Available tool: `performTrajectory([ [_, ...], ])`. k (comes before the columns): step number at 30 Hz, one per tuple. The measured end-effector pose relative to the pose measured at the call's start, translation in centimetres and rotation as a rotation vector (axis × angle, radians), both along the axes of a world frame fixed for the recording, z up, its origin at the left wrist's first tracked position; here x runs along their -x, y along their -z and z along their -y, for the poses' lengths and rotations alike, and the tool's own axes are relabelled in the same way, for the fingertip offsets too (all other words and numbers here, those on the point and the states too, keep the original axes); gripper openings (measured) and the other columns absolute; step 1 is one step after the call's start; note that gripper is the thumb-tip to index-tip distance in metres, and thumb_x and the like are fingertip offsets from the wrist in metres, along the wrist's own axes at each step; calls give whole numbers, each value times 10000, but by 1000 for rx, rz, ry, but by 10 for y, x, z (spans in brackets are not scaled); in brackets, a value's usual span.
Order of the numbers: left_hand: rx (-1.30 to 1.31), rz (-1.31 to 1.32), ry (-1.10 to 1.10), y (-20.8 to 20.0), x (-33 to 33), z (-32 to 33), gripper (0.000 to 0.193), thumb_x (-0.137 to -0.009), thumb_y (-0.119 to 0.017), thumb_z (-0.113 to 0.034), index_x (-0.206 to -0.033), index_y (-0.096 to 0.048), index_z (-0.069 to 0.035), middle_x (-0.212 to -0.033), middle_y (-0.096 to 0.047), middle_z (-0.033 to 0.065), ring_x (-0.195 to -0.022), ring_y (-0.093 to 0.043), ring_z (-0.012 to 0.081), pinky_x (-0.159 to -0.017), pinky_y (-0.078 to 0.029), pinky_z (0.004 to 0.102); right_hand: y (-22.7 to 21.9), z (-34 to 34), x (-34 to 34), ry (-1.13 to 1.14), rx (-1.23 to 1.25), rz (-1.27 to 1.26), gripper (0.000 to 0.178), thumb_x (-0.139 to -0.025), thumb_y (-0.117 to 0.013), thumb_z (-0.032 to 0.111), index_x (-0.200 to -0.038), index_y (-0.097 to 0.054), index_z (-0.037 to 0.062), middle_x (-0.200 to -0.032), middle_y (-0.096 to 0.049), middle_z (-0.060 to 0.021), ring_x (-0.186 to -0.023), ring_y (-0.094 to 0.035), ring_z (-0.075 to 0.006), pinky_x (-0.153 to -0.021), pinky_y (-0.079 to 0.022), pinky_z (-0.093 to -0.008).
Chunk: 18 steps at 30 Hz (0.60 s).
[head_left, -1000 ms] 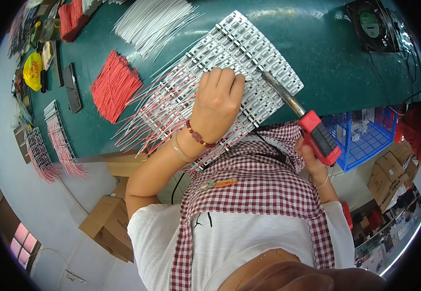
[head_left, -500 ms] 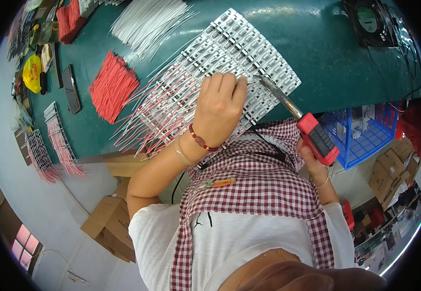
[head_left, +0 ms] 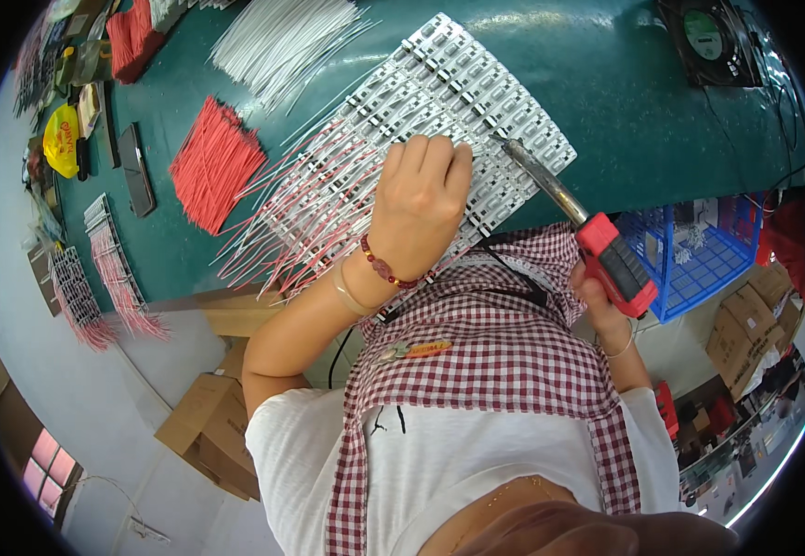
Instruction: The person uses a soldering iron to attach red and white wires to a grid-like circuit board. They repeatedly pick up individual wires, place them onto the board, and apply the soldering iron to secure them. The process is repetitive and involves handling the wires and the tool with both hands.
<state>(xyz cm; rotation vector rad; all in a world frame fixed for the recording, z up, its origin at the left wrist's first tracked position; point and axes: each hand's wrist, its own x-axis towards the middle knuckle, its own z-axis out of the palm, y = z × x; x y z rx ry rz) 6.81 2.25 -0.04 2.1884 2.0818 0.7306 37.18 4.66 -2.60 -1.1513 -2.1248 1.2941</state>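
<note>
My right hand grips a soldering iron by its red and black handle. The metal barrel points up and left, its tip over a panel of small white circuit boards. Close to the tip, my left hand rests on the panel with its fingers curled together; whatever they pinch is hidden beneath them. Many red and white wires stick out from the panel's left part and hang past its edge. Left of the panel lies a pile of red wires, and beyond it a pile of white wires.
A black fan with a cable stands at the far right of the green table. Below the edge is a blue plastic basket. A phone and wired board strips lie at the left.
The soldering iron has moved slightly to the right, its tip lifting a little up and away from my left fingers. My left hand has barely moved.
</note>
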Motion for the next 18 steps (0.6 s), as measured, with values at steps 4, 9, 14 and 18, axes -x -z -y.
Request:
performTrajectory([
  [4, 9, -24, -4, 0, 0, -1, 252, -726, -611, 4, -974, -655, -10, -776, -463, 61, -729, -492, 221, -653, -380, 348, -6, -1, 4, 43, 58, -91, 190, -771, -685, 127, -915, -666, 5, -838, -650, -142, -661, -627, -284, -562, -477, -348],
  [9, 3, -50, -6, -3, 2, -1, 255, -713, -611, -5, -964, -648, -23, -788, -472, 59, -743, -499, 221, -658, -376, 348, -8, 1, 3, 92, 133, -114, 202, -815, -691, 186, -912, -668, 11, -810, -643, -126, -654, -615, -269, -563, -471, -337],
  [14, -26, 31, 24, -10, -6, 4, 288, -702, -610, 5, -985, -658, -18, -788, -483, 61, -738, -506, 225, -659, -383, 348, 0, 8, -10, 76, 141, -104, 208, -820, -701, 199, -920, -669, 19, -812, -643, -115, -676, -622, -266, -576, -476, -334],
  [18, -16, 51, 25, -2, -10, 4, 299, -702, -610, 16, -996, -664, -5, -781, -484, 66, -733, -509, 226, -661, -393, 350, 12, 12, -20, 26, 102, -46, 185, -799, -701, 153, -921, -667, 19, -822, -642, -118, -685, -632, -265, -580, -481, -335],
])
